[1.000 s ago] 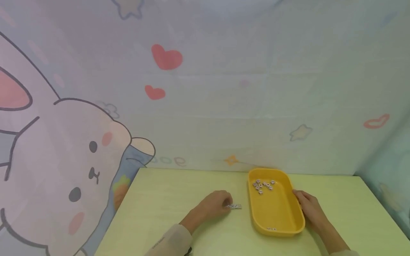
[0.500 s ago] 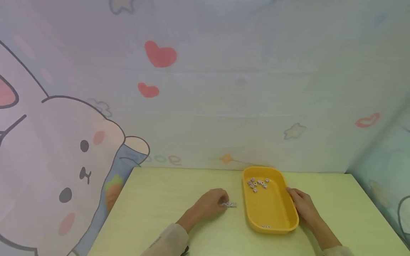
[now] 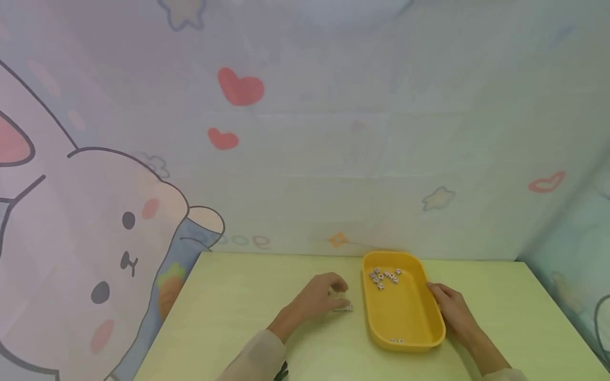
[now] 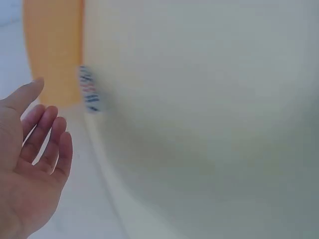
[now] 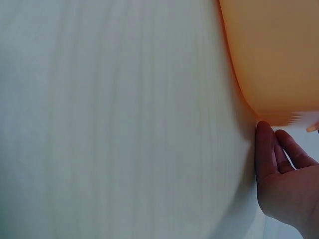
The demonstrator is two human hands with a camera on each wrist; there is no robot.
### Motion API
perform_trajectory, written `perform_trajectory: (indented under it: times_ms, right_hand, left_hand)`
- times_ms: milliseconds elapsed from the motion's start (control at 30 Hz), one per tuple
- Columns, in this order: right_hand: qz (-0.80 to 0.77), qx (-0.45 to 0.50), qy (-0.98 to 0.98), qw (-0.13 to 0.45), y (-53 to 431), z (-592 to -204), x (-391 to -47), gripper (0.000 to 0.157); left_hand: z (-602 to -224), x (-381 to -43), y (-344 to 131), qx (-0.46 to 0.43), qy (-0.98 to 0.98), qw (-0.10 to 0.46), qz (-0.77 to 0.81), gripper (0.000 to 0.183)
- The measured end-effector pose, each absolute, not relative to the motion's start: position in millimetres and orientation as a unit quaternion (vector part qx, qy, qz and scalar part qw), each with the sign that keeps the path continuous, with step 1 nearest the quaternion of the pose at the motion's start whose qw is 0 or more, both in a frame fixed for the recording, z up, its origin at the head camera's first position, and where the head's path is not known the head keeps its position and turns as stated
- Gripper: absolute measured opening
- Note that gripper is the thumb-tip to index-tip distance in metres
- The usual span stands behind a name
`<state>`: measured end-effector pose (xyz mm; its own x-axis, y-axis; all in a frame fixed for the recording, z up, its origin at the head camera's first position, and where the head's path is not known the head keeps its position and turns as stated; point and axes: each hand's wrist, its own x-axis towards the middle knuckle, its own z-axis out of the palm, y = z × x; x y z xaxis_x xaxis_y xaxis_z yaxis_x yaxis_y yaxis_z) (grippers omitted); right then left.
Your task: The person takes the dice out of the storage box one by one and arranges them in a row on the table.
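Observation:
In the head view a short row of small white dice (image 3: 343,309) with dark marks lies on the table, left of a yellow tray (image 3: 405,317). My left hand (image 3: 318,300) hovers at the row with thumb and fingers spread apart and nothing between them. The thumb overlaps part of the row in the head view; the left wrist view shows the row of dice (image 4: 89,89) beyond the fingertips. My right hand (image 3: 455,312) holds the tray by its right side wall. Its fingertips (image 5: 263,130) meet the tray's lower edge in the right wrist view.
Several loose dice (image 3: 381,276) lie at the tray's far end, and a few more (image 3: 396,341) line its near end. The pale green table (image 3: 248,280) ends at a cartoon-printed cloth (image 3: 305,185) behind.
My left hand has spread its thumb and fingers, which were closed at the left end of the dice row. The right hand stays on the tray. The head view has shifted slightly.

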<state>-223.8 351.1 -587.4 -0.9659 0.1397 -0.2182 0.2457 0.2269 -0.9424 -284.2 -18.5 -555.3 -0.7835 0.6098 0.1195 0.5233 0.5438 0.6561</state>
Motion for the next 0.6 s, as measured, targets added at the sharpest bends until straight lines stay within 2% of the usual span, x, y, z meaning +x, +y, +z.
perform_trajectory:
  times_ms: [333,600]
  right_hand:
    - [-0.610,0.130,0.780,0.041,356,-586,-224,0.065]
    - [-0.614,0.128,0.778,0.036,351,-587,-222,0.062]
  left_hand:
    - [-514,-302,37,0.376,0.888,0.001,0.264,0.039]
    - [-512,-321,65,0.417,0.892,0.027,0.170,0.041]
